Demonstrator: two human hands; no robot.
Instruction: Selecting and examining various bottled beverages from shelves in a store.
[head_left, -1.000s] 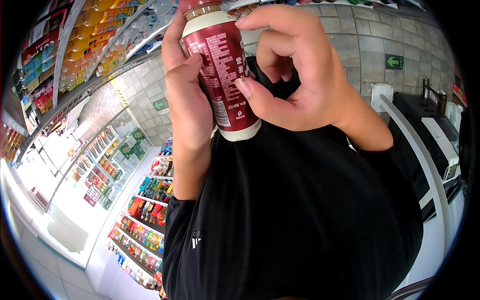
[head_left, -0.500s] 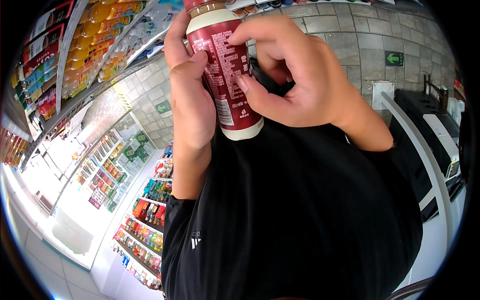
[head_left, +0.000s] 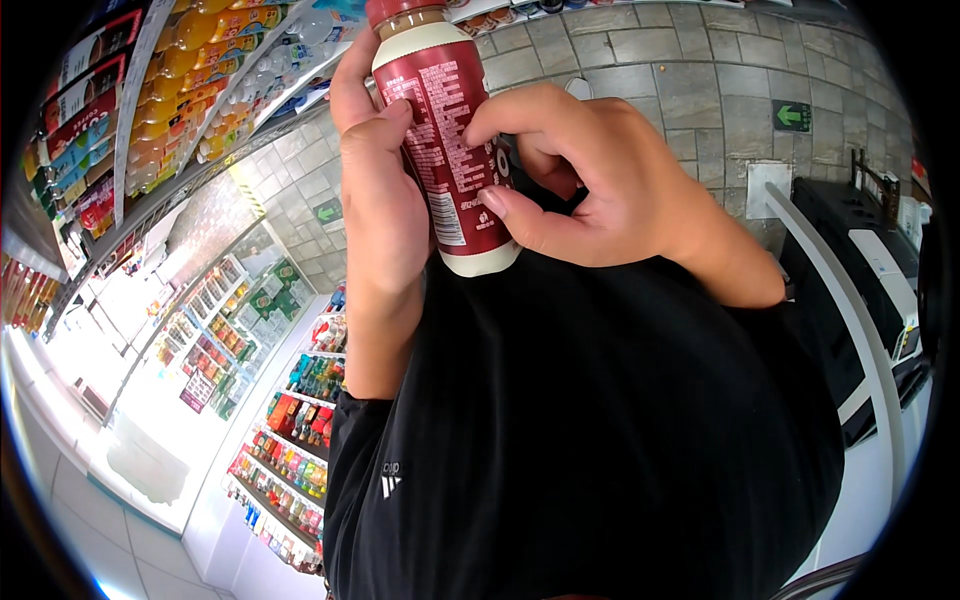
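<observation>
A drink bottle (head_left: 440, 150) with a dark red label, cream bands at top and bottom and a red cap is held up before my chest, slightly tilted. Its printed side and barcode face me. My left hand (head_left: 385, 190) is closed round its left side, thumb across the label's edge and fingers behind. Against the right side, my right hand (head_left: 610, 180) curls with index fingertip and thumb tip on the label, a gap between them. The other right fingers are partly hidden behind the bottle and thumb.
Shelves of bottled drinks (head_left: 200, 70) stand at upper left, close to my left hand. Racks of colourful goods (head_left: 290, 430) are at lower left. Grey floor tiles (head_left: 640, 35) carry a green arrow sign (head_left: 791, 115). A pale curved rail (head_left: 850, 320) and black equipment (head_left: 835, 220) are at right.
My right hand has slid down along the bottle, its index finger and thumb now lower on the label. The bottle has turned and shifted slightly; my left hand keeps its hold.
</observation>
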